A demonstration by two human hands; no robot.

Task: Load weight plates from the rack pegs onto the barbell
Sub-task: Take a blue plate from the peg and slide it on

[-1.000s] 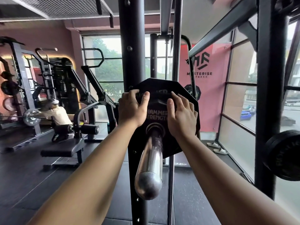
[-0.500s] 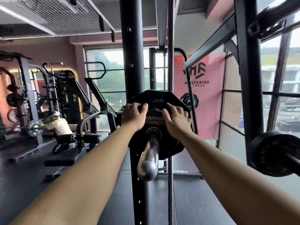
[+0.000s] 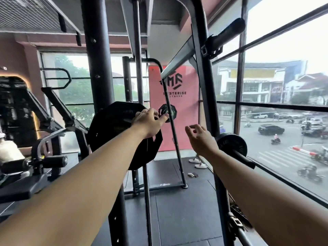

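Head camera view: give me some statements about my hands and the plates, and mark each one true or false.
1. The left hand touches the big black plate. True.
2. The right hand holds a plate. False: it hangs in the air with loosely curled fingers and holds nothing.
3. A smaller plate sits on a peg just right of the right hand. True.
4. The big black plate lies flat on the floor. False: it stands upright, up at hand height.
5. A pair of slippers lies on the floor beyond the hands. True.
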